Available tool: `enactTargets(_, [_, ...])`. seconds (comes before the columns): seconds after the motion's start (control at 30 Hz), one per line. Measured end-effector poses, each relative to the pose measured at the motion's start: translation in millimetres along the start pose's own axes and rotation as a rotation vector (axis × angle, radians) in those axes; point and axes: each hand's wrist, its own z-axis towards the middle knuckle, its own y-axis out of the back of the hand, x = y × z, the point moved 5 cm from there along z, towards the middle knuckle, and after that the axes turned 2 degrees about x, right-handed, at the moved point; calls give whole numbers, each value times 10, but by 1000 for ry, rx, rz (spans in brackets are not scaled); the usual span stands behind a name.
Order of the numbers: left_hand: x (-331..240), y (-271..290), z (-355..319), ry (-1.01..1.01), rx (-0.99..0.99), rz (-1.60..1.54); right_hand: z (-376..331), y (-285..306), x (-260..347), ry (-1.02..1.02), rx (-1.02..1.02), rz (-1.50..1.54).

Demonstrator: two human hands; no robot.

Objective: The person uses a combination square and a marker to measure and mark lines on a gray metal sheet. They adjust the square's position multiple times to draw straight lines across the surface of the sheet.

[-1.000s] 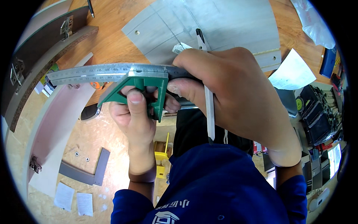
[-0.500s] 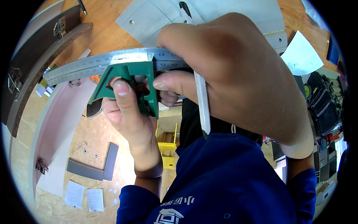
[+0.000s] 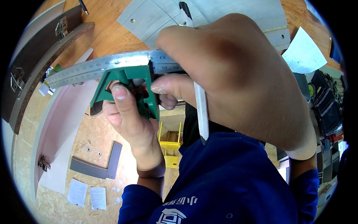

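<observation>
A combination square is held up in front of my chest, with a green head and a long steel rule. My left hand grips the green head from below, its thumb lying across the frame. At the rule's right part, my right hand pinches the steel between thumb and fingers, close beside the head. A slim white pen-like tool with black ends is tucked through the right hand and sticks out above and below it. The fingertips behind the square are partly hidden.
A grey panel lies on the wooden table, with a paper sheet at its right. Panels with metal hinges stand at left. Below are an L-shaped grey piece, two papers and a yellow stool.
Both hands keep their grip on the square, nearly still. The view has shifted slightly, so the floor things sit a little farther right.
</observation>
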Motion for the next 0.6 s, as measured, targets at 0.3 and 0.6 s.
enactTargets(0.3, [11, 100, -50, -5, 64, 164, -72, -17, -11, 6, -24, 4])
enactTargets(0.6, [21, 111, -73, -9, 62, 183, -89, -15, -31, 2, -32, 9])
